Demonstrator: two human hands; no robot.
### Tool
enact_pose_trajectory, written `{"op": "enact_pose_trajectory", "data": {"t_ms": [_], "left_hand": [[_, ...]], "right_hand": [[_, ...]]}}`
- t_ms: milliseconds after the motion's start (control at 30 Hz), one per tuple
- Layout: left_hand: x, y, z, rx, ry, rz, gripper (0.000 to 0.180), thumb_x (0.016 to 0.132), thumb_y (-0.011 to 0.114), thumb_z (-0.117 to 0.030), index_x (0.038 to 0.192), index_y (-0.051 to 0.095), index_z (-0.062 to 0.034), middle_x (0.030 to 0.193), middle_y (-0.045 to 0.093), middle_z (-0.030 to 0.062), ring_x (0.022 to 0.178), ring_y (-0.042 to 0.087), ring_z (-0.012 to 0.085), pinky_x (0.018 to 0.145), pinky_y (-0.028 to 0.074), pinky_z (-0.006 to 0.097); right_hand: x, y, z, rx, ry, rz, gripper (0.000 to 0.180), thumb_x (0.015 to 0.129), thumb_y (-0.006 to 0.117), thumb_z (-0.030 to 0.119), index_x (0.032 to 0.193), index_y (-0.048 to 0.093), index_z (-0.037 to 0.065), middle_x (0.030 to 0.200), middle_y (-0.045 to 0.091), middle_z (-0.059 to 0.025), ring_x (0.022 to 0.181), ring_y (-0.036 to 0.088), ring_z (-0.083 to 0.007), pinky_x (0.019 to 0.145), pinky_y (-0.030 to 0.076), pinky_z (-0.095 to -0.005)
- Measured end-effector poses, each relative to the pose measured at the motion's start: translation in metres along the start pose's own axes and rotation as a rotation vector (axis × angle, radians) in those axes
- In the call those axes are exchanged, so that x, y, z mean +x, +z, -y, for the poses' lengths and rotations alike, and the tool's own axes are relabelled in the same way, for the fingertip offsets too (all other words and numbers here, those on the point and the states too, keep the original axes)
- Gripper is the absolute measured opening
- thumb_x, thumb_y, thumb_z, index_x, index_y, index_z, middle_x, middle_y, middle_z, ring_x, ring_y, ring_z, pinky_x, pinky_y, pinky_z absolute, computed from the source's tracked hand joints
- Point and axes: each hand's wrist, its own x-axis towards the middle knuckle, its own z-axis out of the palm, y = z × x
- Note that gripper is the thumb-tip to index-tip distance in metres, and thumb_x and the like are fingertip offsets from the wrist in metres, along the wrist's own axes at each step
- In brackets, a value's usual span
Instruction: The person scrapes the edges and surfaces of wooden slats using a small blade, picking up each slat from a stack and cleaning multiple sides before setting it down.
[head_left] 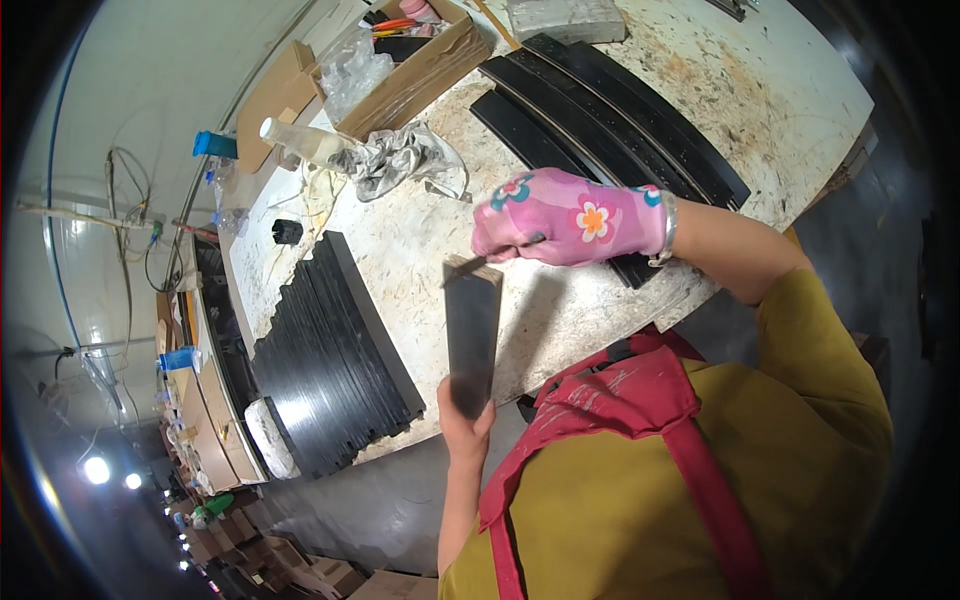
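My left hand, bare, is wrapped round the near end of a flat black strip. The strip tilts up over the front of the table, its far end showing a pale brownish edge. In a pink flowered glove, my right hand is closed just above that far end. From its fist a thin dark blade-like tool reaches to the strip's end; its handle is hidden in the glove. A row of stacked black strips lies to the left. Longer black strips lie beyond my right hand.
The stained white table carries a crumpled cloth, a translucent bottle and a small black cup-like piece. Behind them stands a cardboard box with plastic bags and pens. A grey block sits at the far edge.
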Motion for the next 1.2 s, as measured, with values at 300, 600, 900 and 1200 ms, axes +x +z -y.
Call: {"op": "enact_pose_trajectory", "data": {"t_ms": [300, 600, 900, 1200], "left_hand": [[0.049, -0.015, 0.012, -0.481, -0.517, 0.102, 0.043, 0.097, 0.042, -0.031, 0.124, 0.049, 0.0024, 0.099, 0.061, 0.0103, 0.086, 0.059, 0.0173, 0.077, 0.047, 0.030], [0.129, -0.032, 0.081, -0.026, -0.268, -0.114, 0.033, 0.088, 0.060, -0.027, 0.097, 0.059, 0.0050, 0.091, 0.063, 0.0164, 0.075, 0.061, 0.0280, 0.069, 0.049, 0.039], [0.173, -0.056, 0.063, 1.064, -0.112, -0.390, 0.051, 0.072, 0.076, -0.018, 0.117, 0.052, -0.0071, 0.122, 0.047, 0.0125, 0.105, 0.051, 0.0359, 0.082, 0.045, 0.045], [0.273, 0.027, 0.031, 0.455, 0.188, -0.189, 0.012, 0.085, 0.060, -0.014, 0.093, 0.066, -0.0068, 0.088, 0.063, 0.0116, 0.078, 0.061, 0.0304, 0.070, 0.048, 0.038]], "right_hand": [[-0.019, -0.013, 0.001, 0.348, 0.476, 0.161, 0.020, 0.087, 0.061, 0.019, 0.089, 0.061, -0.002, 0.071, 0.057, -0.0072, 0.066, 0.056, -0.0154, 0.063, 0.045, -0.0302], [-0.041, 0.028, 0.000, 0.575, 0.719, 0.207, 0.024, 0.089, 0.059, 0.025, 0.093, 0.059, 0.002, 0.068, 0.051, -0.0024, 0.069, 0.051, -0.0094, 0.063, 0.044, -0.0277], [-0.078, 0.020, 0.008, 0.455, 0.741, 0.128, 0.025, 0.091, 0.057, 0.026, 0.094, 0.060, 0.002, 0.072, 0.055, -0.0018, 0.069, 0.051, -0.0070, 0.059, 0.042, -0.0252], [-0.116, 0.001, 0.019, 0.196, 0.922, -0.084, 0.016, 0.088, 0.061, 0.016, 0.094, 0.060, 0.001, 0.077, 0.060, -0.0077, 0.065, 0.053, -0.0128, 0.060, 0.044, -0.0265]]}}
